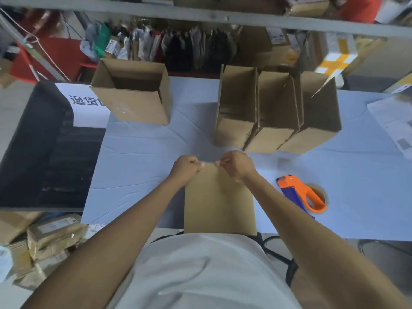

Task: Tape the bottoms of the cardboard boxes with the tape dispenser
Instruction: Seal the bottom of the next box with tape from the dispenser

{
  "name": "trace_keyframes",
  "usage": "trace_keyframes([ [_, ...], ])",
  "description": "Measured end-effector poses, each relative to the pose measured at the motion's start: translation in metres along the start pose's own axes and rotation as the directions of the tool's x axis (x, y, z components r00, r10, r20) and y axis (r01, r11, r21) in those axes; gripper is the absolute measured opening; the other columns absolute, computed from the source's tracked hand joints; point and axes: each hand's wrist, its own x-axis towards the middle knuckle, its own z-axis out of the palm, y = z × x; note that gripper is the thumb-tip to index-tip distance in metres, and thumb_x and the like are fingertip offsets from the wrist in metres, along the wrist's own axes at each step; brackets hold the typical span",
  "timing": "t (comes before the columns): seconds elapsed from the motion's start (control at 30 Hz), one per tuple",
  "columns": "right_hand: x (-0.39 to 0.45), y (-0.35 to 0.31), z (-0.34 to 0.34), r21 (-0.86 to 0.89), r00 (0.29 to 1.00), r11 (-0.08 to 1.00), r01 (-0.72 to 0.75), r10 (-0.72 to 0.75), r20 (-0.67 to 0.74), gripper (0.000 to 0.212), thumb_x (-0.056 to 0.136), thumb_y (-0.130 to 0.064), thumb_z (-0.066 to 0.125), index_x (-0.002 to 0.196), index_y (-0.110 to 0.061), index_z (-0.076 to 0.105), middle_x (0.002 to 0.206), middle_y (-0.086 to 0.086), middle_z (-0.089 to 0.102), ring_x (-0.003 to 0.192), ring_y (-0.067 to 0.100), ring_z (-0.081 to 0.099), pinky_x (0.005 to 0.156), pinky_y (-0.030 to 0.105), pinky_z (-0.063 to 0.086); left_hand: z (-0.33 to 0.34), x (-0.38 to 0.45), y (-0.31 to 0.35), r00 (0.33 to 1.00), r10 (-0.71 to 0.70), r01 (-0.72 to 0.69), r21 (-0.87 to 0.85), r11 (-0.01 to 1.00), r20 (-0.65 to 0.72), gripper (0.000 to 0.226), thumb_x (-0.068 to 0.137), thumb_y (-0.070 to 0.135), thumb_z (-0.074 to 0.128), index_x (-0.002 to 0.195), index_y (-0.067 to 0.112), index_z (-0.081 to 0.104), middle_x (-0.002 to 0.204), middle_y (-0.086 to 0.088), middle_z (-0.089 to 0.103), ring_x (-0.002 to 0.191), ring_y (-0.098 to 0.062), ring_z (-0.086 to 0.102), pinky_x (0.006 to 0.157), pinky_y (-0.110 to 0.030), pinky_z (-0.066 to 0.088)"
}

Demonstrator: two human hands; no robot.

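A flat folded cardboard box lies on the table's near edge against my body. My left hand and my right hand both pinch its far edge, fingers closed on the cardboard, a small gap between them. The orange and blue tape dispenser lies on the table to the right of my right forearm, untouched. An open assembled box stands at the far left. Three more boxes stand side by side at the far right.
The table has a pale blue wrinkled cover. A black bin with a white printed sign sits left of it. Printed sheets lie at the right edge. Parcels pile on the floor at the lower left; stocked shelves rise behind.
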Motion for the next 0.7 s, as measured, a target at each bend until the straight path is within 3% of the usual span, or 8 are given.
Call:
trace_keyframes([
  [0.1, 0.006, -0.001, -0.004, 0.113, 0.995, 0.989, -0.093, 0.087, 0.052, 0.031, 0.091, -0.04, 0.065, 0.066, -0.024, 0.056, 0.079, -0.001, 0.06, 0.081, 0.023, 0.053, 0.075, 0.031, 0.037, 0.005, 0.0, 0.004, 0.994, -0.109, 0.107, -0.233, 0.966, 0.006, 0.017, 0.088, 0.011, 0.064, 0.072, 0.008, 0.058, 0.072, -0.013, 0.052, 0.071, -0.02, 0.047, 0.069, -0.03, 0.035],
  [0.17, 0.006, 0.0, -0.007, 0.144, 0.992, 0.983, -0.113, 0.105, 0.065, 0.032, 0.09, -0.04, 0.067, 0.065, -0.024, 0.055, 0.078, -0.002, 0.06, 0.08, 0.021, 0.053, 0.074, 0.03, 0.038, 0.008, -0.001, 0.002, 0.991, -0.129, 0.117, -0.285, 0.951, -0.025, 0.017, 0.089, 0.011, 0.063, 0.073, 0.008, 0.059, 0.073, -0.013, 0.053, 0.071, -0.021, 0.049, 0.069, -0.032, 0.037],
  [0.4, 0.002, 0.0, -0.005, 0.142, 0.996, 0.986, -0.087, 0.082, 0.037, 0.04, 0.091, -0.038, 0.065, 0.058, -0.025, 0.047, 0.066, -0.009, 0.05, 0.074, 0.021, 0.048, 0.069, 0.029, 0.034, 0.001, -0.006, -0.017, 0.998, 0.021, -0.027, -0.112, 0.993, -0.057, 0.041, 0.092, 0.032, 0.062, 0.065, 0.017, 0.036, 0.063, -0.003, 0.033, 0.063, -0.017, 0.033, 0.064, -0.031, 0.025],
  [0.5, 0.003, -0.002, -0.006, 0.151, 0.996, 0.985, -0.08, 0.075, 0.037, 0.026, 0.091, -0.037, 0.065, 0.069, -0.025, 0.059, 0.08, -0.006, 0.061, 0.082, 0.02, 0.053, 0.075, 0.03, 0.041, 0.003, -0.003, -0.013, 0.999, 0.031, -0.028, 0.087, 0.996, -0.038, 0.04, 0.095, 0.037, 0.055, 0.067, 0.018, 0.033, 0.066, 0.0, 0.038, 0.066, -0.02, 0.037, 0.064, -0.032, 0.027],
  [0.57, 0.002, -0.003, -0.003, 0.138, 0.999, 0.989, -0.045, 0.045, 0.004, 0.01, 0.091, -0.034, 0.065, 0.084, -0.027, 0.063, 0.092, -0.005, 0.066, 0.09, 0.02, 0.058, 0.086, 0.034, 0.044, 0.006, -0.005, -0.008, 0.992, 0.098, -0.074, 0.263, 0.962, -0.078, 0.025, 0.095, 0.036, 0.053, 0.08, 0.017, 0.049, 0.082, 0.001, 0.053, 0.079, -0.022, 0.049, 0.067, -0.034, 0.036],
  [0.63, -0.003, -0.001, 0.004, 0.056, 0.993, 0.996, 0.075, -0.07, -0.094, 0.009, 0.091, -0.027, 0.062, 0.082, -0.027, 0.06, 0.082, -0.008, 0.061, 0.087, 0.021, 0.055, 0.085, 0.039, 0.044, 0.011, -0.009, -0.002, 0.929, 0.343, -0.236, 0.495, 0.836, -0.138, 0.011, 0.093, 0.023, 0.057, 0.102, 0.017, 0.059, 0.105, -0.003, 0.055, 0.099, -0.025, 0.048, 0.08, -0.037, 0.042],
  [0.7, -0.011, 0.007, 0.011, 0.017, 0.958, 0.976, 0.215, -0.207, -0.2, 0.01, 0.091, -0.017, 0.061, 0.084, -0.023, 0.066, 0.076, -0.009, 0.053, 0.083, 0.021, 0.05, 0.08, 0.042, 0.044, 0.02, -0.01, 0.004, 0.855, 0.516, -0.368, 0.635, 0.68, -0.058, 0.017, 0.091, 0.013, 0.055, 0.106, 0.014, 0.065, 0.109, -0.007, 0.056, 0.105, -0.029, 0.048, 0.083, -0.038, 0.041],
])
